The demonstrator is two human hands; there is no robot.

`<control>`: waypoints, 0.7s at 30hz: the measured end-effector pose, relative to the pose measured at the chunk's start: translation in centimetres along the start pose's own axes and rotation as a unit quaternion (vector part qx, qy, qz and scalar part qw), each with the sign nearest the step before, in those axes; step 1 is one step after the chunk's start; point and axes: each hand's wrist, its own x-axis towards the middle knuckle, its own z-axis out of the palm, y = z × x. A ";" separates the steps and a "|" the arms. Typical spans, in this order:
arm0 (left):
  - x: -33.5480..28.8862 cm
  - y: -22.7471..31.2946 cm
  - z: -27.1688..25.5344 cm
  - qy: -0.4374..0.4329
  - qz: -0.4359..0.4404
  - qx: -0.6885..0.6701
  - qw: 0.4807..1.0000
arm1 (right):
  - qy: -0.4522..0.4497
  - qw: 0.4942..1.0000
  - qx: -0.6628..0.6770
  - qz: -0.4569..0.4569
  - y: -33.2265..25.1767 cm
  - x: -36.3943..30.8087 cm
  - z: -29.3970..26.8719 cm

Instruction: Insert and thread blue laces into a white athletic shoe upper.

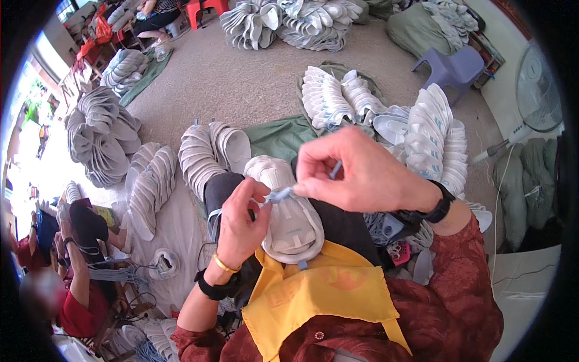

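A white shoe rests on my lap, toe pointing away from me and heel toward the yellow apron. Just above its lacing area, my left hand pinches a pale blue-grey shoelace between thumb and fingers. Slightly higher and to the right, my right hand is closed on the same lace, and a short end of it sticks up by the curled fingers. The lace between the hands looks bunched or looped; whether it is knotted cannot be made out.
Stacked white shoe uppers stand beyond my knees, with more rows to the right and piles to the left. A purple stool and a fan are at the right. Another person sits at the left.
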 end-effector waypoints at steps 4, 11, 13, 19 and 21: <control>0.7 0.5 -0.9 -0.039 -0.039 -0.172 0.984 | 0.041 0.998 0.011 -0.054 1.1 1.5 0.9; 1.5 1.1 -1.7 -0.159 -0.099 -0.318 0.929 | 0.020 0.996 0.010 -0.086 1.4 3.0 1.9; 1.4 1.1 -1.7 -0.194 -0.102 -0.335 0.916 | -0.008 0.998 0.046 -0.036 1.5 3.1 1.9; 0.9 0.6 -1.1 -0.078 -0.087 -0.347 0.931 | -0.071 0.962 0.254 -0.068 4.1 2.7 2.7; 0.4 0.3 -1.2 -0.065 -0.094 -0.341 0.933 | -0.088 0.951 0.293 -0.043 4.4 1.8 2.4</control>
